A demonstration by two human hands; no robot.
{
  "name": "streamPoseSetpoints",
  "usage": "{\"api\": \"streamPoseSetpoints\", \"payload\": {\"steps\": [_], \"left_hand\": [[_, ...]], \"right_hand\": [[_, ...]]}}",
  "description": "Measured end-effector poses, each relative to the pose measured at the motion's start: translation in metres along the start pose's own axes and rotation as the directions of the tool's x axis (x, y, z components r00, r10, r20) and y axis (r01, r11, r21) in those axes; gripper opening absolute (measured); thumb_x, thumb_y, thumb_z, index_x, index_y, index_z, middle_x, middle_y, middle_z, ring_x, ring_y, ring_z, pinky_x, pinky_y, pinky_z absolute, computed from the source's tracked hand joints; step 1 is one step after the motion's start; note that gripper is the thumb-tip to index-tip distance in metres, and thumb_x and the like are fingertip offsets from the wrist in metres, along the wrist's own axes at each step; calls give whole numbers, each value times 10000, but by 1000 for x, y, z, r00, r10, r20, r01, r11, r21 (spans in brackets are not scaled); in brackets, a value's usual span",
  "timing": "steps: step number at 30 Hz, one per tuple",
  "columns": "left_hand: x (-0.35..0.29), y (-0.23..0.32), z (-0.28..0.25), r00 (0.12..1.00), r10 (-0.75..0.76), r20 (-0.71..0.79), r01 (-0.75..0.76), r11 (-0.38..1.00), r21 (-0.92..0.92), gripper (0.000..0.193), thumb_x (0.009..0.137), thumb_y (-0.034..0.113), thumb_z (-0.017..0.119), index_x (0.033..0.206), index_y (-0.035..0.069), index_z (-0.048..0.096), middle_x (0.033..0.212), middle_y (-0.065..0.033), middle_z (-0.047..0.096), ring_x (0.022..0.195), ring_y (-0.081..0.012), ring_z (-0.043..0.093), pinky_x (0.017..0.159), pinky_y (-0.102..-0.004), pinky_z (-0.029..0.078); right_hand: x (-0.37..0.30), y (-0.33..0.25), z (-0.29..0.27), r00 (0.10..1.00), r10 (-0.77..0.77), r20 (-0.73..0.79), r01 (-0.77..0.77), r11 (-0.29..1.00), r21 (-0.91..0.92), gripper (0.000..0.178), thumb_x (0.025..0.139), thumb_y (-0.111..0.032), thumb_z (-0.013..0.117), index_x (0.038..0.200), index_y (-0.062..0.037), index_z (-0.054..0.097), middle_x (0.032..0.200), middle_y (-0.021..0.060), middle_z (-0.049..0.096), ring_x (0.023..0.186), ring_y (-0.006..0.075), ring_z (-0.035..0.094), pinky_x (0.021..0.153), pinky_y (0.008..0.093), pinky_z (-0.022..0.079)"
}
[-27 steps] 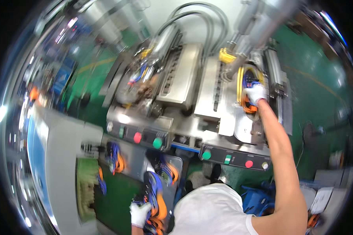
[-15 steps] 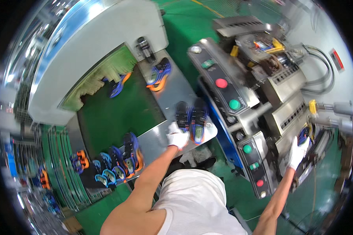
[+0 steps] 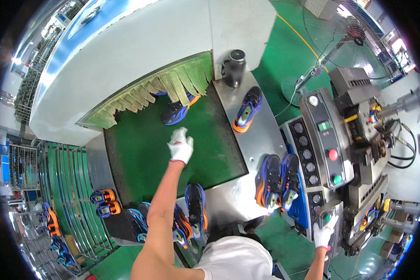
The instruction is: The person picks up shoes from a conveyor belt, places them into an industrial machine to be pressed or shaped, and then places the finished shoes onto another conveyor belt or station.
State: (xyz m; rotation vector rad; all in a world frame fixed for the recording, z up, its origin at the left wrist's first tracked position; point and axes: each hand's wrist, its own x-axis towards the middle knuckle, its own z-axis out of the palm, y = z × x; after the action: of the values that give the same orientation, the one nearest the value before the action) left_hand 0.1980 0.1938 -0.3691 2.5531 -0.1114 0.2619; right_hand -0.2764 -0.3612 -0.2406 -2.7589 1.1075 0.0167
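On green belt [image 3: 135, 158], partly under curtain strips [image 3: 175, 87]: dark shoe [image 3: 174, 113]. Near shoe: left hand [image 3: 180, 146], empty, fingers loosely open. At green button [image 3: 328, 218]: right hand [image 3: 323, 234], spread, contact unclear. Possible: snag from strips, accidental press from stray finger.

One wide fisheye view looks steeply down from the person's head, bending straight edges toward a dark rim. The white shirt [image 3: 235, 259] lies closest, at the lower edge; the left hand [image 3: 179, 147] falls near the middle, the right hand [image 3: 324, 232] lower right, the fan [image 3: 356, 35] farther off, upper right.
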Motion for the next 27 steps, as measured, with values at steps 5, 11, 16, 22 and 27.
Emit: {"api": "streamPoseSetpoints", "payload": {"steps": [5, 11, 16, 22, 27], "left_hand": [[150, -57, -25, 989, -124, 78, 101, 964, 245, 746, 748, 316, 844, 1382, 69, 537, 1401, -180, 554, 1288, -397, 538, 1054, -493, 468], [189, -101, 62, 984, -54, 172, 10, 969, 249, 659, 789, 627, 718, 1292, 204, 677, 1231, -126, 685, 1157, -347, 642, 959, -471, 525], [140, -68, 45, 981, -160, 108, 158, 987, 32, 716, 728, 531, 803, 1257, 82, 625, 1219, -179, 678, 1109, -391, 645, 938, -503, 518], [43, 22, -55, 887, -135, 442, 189, 979, -81, 607, 682, 429, 811, 1149, 66, 673, 1110, -191, 723, 1072, -388, 681, 955, -476, 521], [-38, 110, -106, 661, 376, 650, -309, 925, -221, 527, 679, 381, 845, 1060, 52, 687, 1011, -179, 713, 943, -379, 696, 841, -450, 564]], "right_hand": [[-86, -38, 24, 886, 342, 312, -350, 936, -31, 1064, 733, -175, 818, 1573, 83, 218, 1564, 323, 370, 1453, 425, 389, 1207, 413, 315], [-157, 8, 48, 853, 340, 395, -232, 927, -296, 859, 795, -304, 820, 1484, 26, 427, 1393, 218, 603, 1288, 311, 584, 1106, 394, 444], [-120, -102, 14, 764, 464, 448, -522, 853, 9, 924, 699, -219, 859, 1450, 116, 438, 1398, 309, 562, 1302, 358, 573, 1104, 389, 450], [-92, -134, 36, 936, 71, 345, -245, 835, 492, 934, 770, -188, 852, 1531, 57, 367, 1514, 265, 477, 1404, 329, 487, 1168, 407, 389], [-24, -289, -64, 746, -603, 283, 421, 756, 502, 967, 805, -361, 828, 1532, 49, 338, 1554, 287, 396, 1455, 421, 393, 1208, 463, 324]]}}
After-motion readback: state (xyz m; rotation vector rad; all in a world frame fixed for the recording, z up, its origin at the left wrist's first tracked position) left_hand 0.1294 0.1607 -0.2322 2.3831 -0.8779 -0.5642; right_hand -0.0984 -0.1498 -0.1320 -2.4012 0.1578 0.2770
